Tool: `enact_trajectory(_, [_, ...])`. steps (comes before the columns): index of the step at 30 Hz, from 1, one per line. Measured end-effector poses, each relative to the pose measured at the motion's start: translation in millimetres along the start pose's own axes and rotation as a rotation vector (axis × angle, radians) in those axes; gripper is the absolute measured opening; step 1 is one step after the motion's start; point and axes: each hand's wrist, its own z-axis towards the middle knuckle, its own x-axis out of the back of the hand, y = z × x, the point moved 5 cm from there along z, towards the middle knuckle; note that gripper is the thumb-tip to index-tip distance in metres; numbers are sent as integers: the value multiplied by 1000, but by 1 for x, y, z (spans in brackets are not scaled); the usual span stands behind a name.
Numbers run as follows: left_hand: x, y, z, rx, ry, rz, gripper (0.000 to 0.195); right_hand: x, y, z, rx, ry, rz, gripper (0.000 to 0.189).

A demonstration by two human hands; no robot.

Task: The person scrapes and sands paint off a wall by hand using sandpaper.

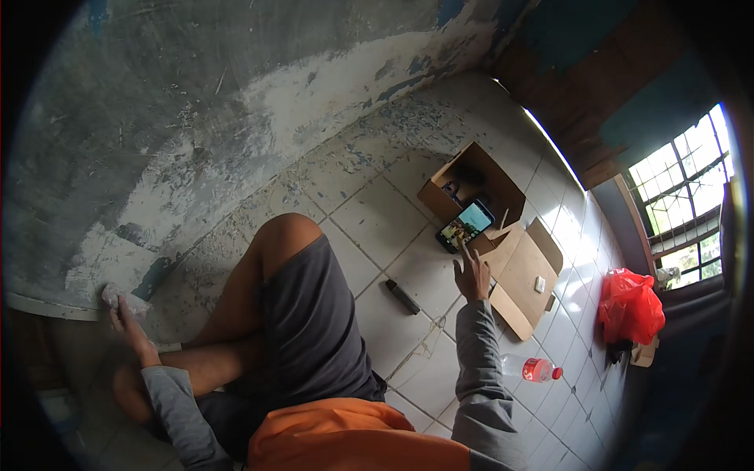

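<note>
My left hand (128, 329) is at the far left, near the foot of the wall, closed on a crumpled, pale piece of plastic or paper (127, 300); its exact kind is unclear. On the right, my right hand (472, 274) reaches forward with its fingers apart, a fingertip at the lower edge of a smartphone (466, 226). The phone leans on an open cardboard box (439, 198), its screen lit with a picture. Dark items, partly hidden by shadow, lie inside the box. Its flap (521, 277) spreads over the floor and bears a small white object (539, 284).
A black, marker-like object (403, 297) lies on the tiles between my knee and right arm. Beside my right forearm is a plastic bottle (533, 369) with a red cap. A red plastic bag (630, 306) stands farther right. Paint flakes (353, 162) litter the floor along the patchy wall (194, 106).
</note>
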Motion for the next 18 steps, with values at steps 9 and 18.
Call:
enact_trajectory(9, [-5,10,-10,20,53,-45,46,69,27,12,-83,337,-58,65])
enact_trajectory(18, [-8,14,-15,20,26,-98,41,16,-39,-19,33,-34,187,63])
